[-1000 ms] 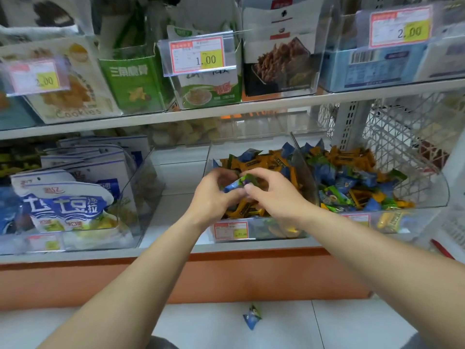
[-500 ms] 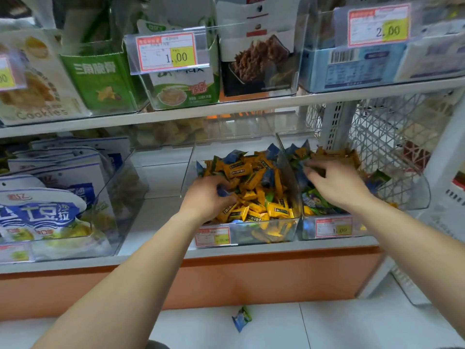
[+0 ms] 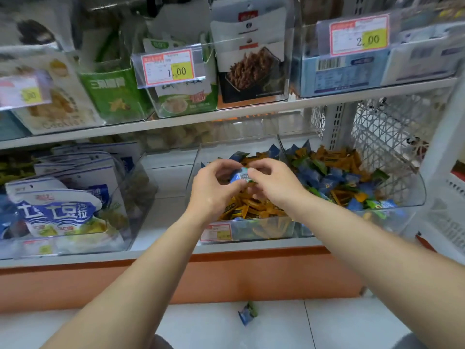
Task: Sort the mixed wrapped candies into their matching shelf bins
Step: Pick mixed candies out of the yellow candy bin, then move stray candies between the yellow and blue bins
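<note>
The left grip and right grip both pinch one blue candy between them, its long axis running hand to hand, over the orange-filled bin. The mixed bin lies just to the right, nearer the right grip.

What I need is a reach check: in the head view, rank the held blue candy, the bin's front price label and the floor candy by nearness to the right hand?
1. The blue candy, pinched between right hand and left hand.
2. The price label, bin front, lower left.
3. The floor candy, on the tiles below.
</note>
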The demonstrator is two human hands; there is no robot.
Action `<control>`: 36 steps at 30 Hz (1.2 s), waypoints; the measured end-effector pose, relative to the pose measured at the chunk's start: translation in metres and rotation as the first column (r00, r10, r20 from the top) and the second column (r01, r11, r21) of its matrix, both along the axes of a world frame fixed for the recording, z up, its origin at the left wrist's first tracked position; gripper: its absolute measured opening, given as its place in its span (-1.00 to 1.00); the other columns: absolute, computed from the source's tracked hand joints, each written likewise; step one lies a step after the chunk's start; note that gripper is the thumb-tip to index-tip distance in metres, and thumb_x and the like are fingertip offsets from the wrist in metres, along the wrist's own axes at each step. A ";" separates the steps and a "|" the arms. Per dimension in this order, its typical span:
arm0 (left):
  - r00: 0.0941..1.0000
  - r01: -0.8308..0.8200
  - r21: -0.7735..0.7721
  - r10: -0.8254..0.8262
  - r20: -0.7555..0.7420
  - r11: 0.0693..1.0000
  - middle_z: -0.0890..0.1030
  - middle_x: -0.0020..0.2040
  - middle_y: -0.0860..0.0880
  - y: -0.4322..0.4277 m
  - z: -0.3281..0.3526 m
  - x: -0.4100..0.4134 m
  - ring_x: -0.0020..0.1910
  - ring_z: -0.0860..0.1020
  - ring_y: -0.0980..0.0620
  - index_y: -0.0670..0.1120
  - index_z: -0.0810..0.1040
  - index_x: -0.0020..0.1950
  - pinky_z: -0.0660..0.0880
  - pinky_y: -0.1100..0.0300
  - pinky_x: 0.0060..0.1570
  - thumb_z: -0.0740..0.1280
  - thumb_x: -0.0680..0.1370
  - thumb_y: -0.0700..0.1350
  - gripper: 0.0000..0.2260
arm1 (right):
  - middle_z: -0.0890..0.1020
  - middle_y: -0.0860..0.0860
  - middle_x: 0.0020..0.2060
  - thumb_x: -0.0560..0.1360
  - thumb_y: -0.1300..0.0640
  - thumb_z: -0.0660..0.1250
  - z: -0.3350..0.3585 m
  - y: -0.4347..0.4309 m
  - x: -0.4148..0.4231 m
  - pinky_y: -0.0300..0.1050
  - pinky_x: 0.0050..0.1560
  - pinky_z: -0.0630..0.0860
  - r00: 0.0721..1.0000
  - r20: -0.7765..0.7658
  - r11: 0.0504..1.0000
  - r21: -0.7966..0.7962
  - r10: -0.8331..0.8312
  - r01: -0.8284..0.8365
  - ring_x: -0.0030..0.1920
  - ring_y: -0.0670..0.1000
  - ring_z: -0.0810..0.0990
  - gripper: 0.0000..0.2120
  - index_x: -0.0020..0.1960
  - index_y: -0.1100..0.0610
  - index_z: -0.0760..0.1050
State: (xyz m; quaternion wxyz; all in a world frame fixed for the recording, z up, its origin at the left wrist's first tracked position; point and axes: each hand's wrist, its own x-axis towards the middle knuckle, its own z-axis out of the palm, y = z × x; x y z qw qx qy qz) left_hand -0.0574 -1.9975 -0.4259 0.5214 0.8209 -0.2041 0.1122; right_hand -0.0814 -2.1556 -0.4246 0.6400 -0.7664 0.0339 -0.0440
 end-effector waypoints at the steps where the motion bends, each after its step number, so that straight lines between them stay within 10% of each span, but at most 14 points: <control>1: 0.998 0.037 -0.050 -0.039 -0.042 0.998 0.69 0.03 0.05 -0.001 0.003 -0.003 0.05 0.64 0.15 -0.05 0.62 0.14 0.58 0.19 0.12 0.54 0.44 -0.21 -0.70 | 0.65 0.06 0.03 0.57 0.16 0.38 -0.001 -0.004 0.001 -0.08 -0.13 0.68 0.999 0.005 0.998 0.052 -0.042 0.042 -0.10 0.05 0.71 -0.78 0.20 0.08 0.53; 6: 0.999 0.042 0.184 -0.035 -0.040 0.982 0.64 0.15 0.14 0.004 0.001 -0.010 0.15 0.58 0.26 0.02 0.58 0.25 0.51 0.20 0.24 0.48 0.50 -0.12 -0.67 | 0.62 -0.01 -0.03 0.44 0.32 0.43 -0.002 -0.054 0.000 -0.16 -0.09 0.61 0.932 0.276 0.943 -0.167 -0.236 0.288 -0.01 -0.02 0.61 -0.70 0.08 0.02 0.53; 9: 0.999 -0.026 0.476 0.012 0.032 0.879 0.62 0.18 0.16 0.012 -0.012 -0.019 0.16 0.56 0.20 0.06 0.57 0.28 0.51 0.18 0.22 0.43 0.53 0.03 -0.68 | 0.60 0.01 -0.01 0.46 0.30 0.36 -0.009 -0.097 -0.006 -0.23 -0.13 0.42 0.783 0.536 0.703 -0.422 -0.315 0.572 -0.05 0.02 0.57 -0.72 0.06 -0.02 0.56; 13: 1.000 -0.023 0.729 0.008 0.024 0.684 0.58 0.28 0.07 0.023 -0.030 -0.034 0.25 0.53 0.06 0.05 0.54 0.32 0.50 0.08 0.20 0.35 0.56 0.08 -0.65 | 0.63 0.08 0.12 0.59 0.02 0.29 -0.030 -0.122 -0.010 -0.04 -0.06 0.55 0.954 0.258 0.479 -0.825 -0.150 0.298 0.06 0.17 0.60 -0.78 0.19 0.03 0.59; 15: 1.000 -0.022 0.751 0.002 0.027 0.659 0.58 0.27 0.06 0.031 -0.033 -0.043 0.24 0.52 0.05 0.03 0.55 0.31 0.50 0.09 0.16 0.33 0.56 0.06 -0.66 | 0.66 0.07 0.07 0.63 -0.10 0.19 -0.029 -0.118 -0.016 0.00 -0.06 0.58 0.986 0.138 0.449 -0.878 -0.088 0.163 0.03 0.13 0.60 -0.67 0.18 0.04 0.61; 20: 0.989 -0.130 0.526 0.069 0.134 0.841 0.62 -0.03 0.19 0.034 -0.046 -0.080 -0.02 0.54 0.23 0.09 0.60 0.04 0.50 0.23 -0.03 0.34 0.54 0.00 -0.89 | 0.61 -0.07 -0.05 0.57 -0.06 0.25 0.007 -0.074 -0.042 -0.07 -0.12 0.50 0.901 0.431 0.449 -0.817 0.060 0.361 -0.03 0.01 0.55 -0.79 0.05 -0.03 0.62; 23: 0.983 0.037 0.471 0.053 -0.175 0.881 0.64 -0.19 0.16 0.032 -0.091 -0.103 -0.20 0.57 0.22 0.09 0.58 -0.12 0.53 0.22 -0.13 0.37 0.53 -0.01 -0.96 | 0.58 -0.19 -0.20 0.53 -0.07 0.30 -0.006 -0.032 -0.067 -0.07 -0.18 0.55 0.947 0.190 0.591 -0.807 0.260 -0.001 -0.16 -0.12 0.54 -0.88 -0.08 -0.09 0.60; 29: 0.759 0.273 0.556 0.179 -0.626 0.785 0.61 -0.17 0.07 0.048 -0.232 -0.118 -0.05 0.57 -0.04 0.11 0.50 -0.09 0.42 0.18 -0.14 0.34 0.52 -0.02 -0.96 | 0.61 -0.13 -0.09 0.47 -0.07 0.35 -0.152 0.002 -0.092 -0.07 -0.03 0.55 0.783 -0.522 0.343 -0.707 0.337 -0.619 -0.01 -0.01 0.54 -0.85 -0.02 -0.05 0.59; 36: 0.719 0.233 0.597 0.278 -0.638 0.768 0.49 0.28 -0.14 0.044 -0.369 -0.088 0.25 0.47 -0.19 -0.04 0.38 0.42 0.44 0.05 0.19 0.37 0.53 -0.02 -0.53 | 0.61 -0.01 0.00 0.49 0.07 0.33 -0.339 -0.012 -0.083 -0.03 0.11 0.54 0.749 -0.653 0.658 -0.518 0.110 -0.547 0.05 0.08 0.58 -0.85 0.06 0.03 0.55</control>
